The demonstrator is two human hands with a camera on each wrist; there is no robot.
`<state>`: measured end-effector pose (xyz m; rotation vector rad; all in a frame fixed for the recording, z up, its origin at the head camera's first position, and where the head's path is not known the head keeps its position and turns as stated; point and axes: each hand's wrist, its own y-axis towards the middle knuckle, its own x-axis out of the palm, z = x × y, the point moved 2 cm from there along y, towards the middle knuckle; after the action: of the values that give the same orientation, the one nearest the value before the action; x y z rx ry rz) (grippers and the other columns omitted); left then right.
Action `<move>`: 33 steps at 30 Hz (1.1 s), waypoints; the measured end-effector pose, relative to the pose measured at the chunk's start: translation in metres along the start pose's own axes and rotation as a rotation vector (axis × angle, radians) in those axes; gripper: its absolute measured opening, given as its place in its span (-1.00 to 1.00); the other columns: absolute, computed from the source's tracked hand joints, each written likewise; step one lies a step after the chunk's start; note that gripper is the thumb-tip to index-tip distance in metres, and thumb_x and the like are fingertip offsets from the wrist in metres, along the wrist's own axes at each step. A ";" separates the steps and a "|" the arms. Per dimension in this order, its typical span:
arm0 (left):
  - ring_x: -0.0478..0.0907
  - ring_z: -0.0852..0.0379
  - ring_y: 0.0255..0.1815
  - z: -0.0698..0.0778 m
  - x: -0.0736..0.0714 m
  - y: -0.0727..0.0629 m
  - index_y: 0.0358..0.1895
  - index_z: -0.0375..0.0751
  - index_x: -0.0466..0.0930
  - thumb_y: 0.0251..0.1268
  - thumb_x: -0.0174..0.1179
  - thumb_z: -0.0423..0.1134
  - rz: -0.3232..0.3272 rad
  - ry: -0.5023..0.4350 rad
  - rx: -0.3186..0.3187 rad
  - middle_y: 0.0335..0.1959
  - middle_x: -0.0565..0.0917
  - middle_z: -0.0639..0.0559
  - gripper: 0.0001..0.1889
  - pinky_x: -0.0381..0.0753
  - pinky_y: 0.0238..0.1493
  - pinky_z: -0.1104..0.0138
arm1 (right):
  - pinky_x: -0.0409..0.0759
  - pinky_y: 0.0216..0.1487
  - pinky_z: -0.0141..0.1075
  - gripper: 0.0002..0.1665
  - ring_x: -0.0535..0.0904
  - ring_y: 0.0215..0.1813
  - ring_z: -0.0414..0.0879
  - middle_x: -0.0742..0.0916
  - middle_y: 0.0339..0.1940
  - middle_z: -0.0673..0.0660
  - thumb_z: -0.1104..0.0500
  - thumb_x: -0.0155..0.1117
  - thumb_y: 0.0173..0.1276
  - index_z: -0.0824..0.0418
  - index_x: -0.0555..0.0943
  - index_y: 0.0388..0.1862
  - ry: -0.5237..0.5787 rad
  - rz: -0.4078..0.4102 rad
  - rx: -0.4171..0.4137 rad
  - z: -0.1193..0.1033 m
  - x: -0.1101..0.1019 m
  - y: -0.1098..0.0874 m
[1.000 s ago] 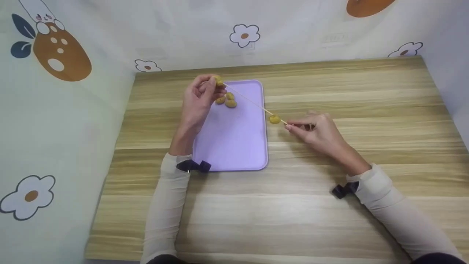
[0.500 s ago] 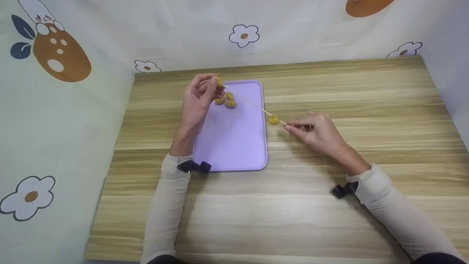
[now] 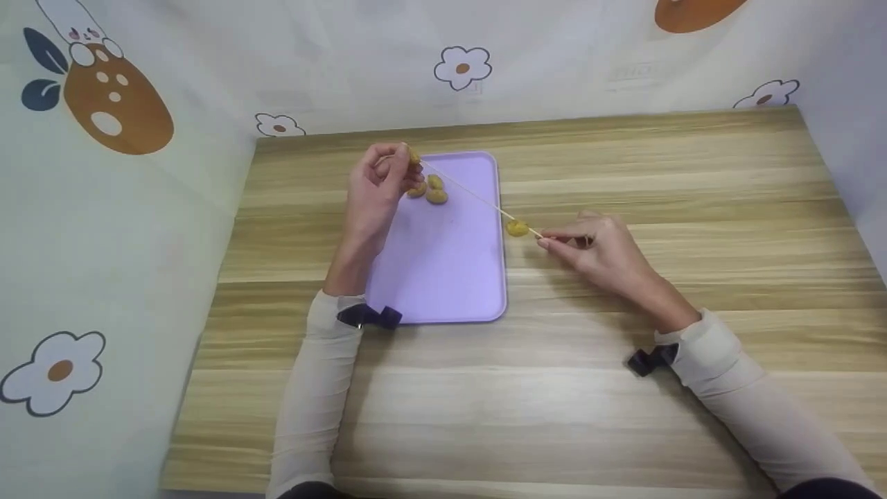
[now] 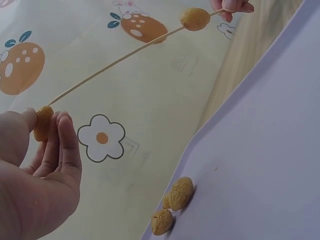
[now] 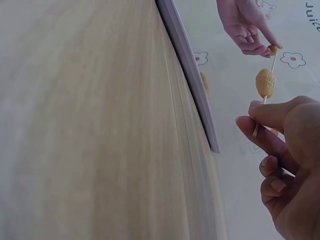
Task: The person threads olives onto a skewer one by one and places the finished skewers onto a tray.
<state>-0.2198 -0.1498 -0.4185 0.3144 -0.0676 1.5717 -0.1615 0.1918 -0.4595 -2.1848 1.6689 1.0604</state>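
My left hand (image 3: 374,190) pinches a small wrinkled yellow-brown potato (image 4: 43,123) between thumb and fingers, above the far left part of a lilac tray (image 3: 443,277). A thin wooden skewer (image 4: 115,62) runs from that potato to my right hand (image 3: 599,249). It bows slightly in the left wrist view. Thumb and index finger of my right hand pinch the skewer's other end. Just ahead of them, a second small potato (image 5: 265,83) is threaded on the skewer, beside the tray's right edge in the head view. How deep the skewer tip sits in the first potato is hidden.
Several more small potatoes (image 3: 436,196) lie close together on the tray's far part, below my left hand. The tray rests on a wood-grain table (image 3: 554,388). A patterned wall covering (image 3: 374,69) stands behind the table and at its left.
My left hand and its potato have shifted very slightly, and less of that potato shows. The threaded potato has turned and lowered a little. My right hand stays almost still.
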 end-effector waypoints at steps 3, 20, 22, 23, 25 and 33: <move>0.70 0.06 -0.23 -0.001 0.002 0.000 0.01 -0.26 0.61 0.65 0.26 -0.22 0.001 -0.002 -0.014 -0.25 0.77 -0.21 -0.84 0.82 -0.18 0.35 | 0.37 -0.48 -0.41 -0.80 0.44 -0.43 -0.15 0.79 -0.46 -0.05 0.14 0.66 0.33 0.02 0.91 -0.07 0.006 0.007 -0.007 0.000 0.000 0.000; 0.81 -0.01 -0.18 0.001 -0.001 -0.002 -0.08 -0.22 0.60 0.49 0.40 -0.36 0.003 -0.081 0.031 -0.19 0.85 -0.19 -0.86 0.87 0.05 0.19 | 0.39 -0.38 -0.38 -0.81 0.45 -0.39 -0.16 0.78 -0.46 -0.05 0.13 0.60 0.41 0.06 0.90 -0.03 0.015 -0.006 -0.073 0.001 -0.001 0.000; 0.80 0.02 -0.24 0.002 0.000 -0.002 -0.10 -0.23 0.59 0.46 0.41 -0.40 0.005 -0.075 0.054 -0.22 0.85 -0.18 -0.85 0.87 -0.05 0.25 | 0.37 -0.38 -0.37 -0.82 0.42 -0.39 -0.16 0.73 -0.50 -0.05 0.12 0.58 0.43 0.05 0.90 -0.02 0.010 -0.003 -0.080 0.002 -0.001 0.000; 0.79 0.03 -0.26 0.003 0.000 -0.002 -0.11 -0.22 0.60 0.44 0.42 -0.41 0.006 -0.068 0.067 -0.23 0.85 -0.19 -0.84 0.87 -0.08 0.26 | 0.37 -0.38 -0.37 -0.82 0.42 -0.38 -0.16 0.72 -0.49 -0.05 0.11 0.57 0.44 0.05 0.90 -0.02 0.009 -0.001 -0.086 0.002 -0.001 0.000; 0.78 0.05 -0.28 0.004 -0.001 -0.002 -0.13 -0.21 0.60 0.43 0.43 -0.43 0.010 -0.053 0.088 -0.24 0.86 -0.18 -0.84 0.86 -0.12 0.28 | 0.36 -0.38 -0.37 -0.83 0.41 -0.37 -0.16 0.72 -0.49 -0.05 0.12 0.55 0.46 0.04 0.90 -0.02 0.017 0.010 -0.094 0.003 -0.002 0.000; 0.78 0.02 -0.28 0.004 0.000 -0.003 -0.17 -0.22 0.59 0.40 0.45 -0.43 0.005 -0.033 0.088 -0.18 0.85 -0.22 -0.82 0.86 -0.12 0.24 | 0.38 -0.34 -0.40 -0.83 0.45 -0.34 -0.14 0.78 -0.39 -0.05 0.15 0.53 0.48 0.06 0.90 -0.01 0.072 0.051 -0.092 0.005 -0.003 -0.001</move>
<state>-0.2157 -0.1509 -0.4151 0.4101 -0.0249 1.5772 -0.1630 0.1967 -0.4615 -2.2744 1.7475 1.1054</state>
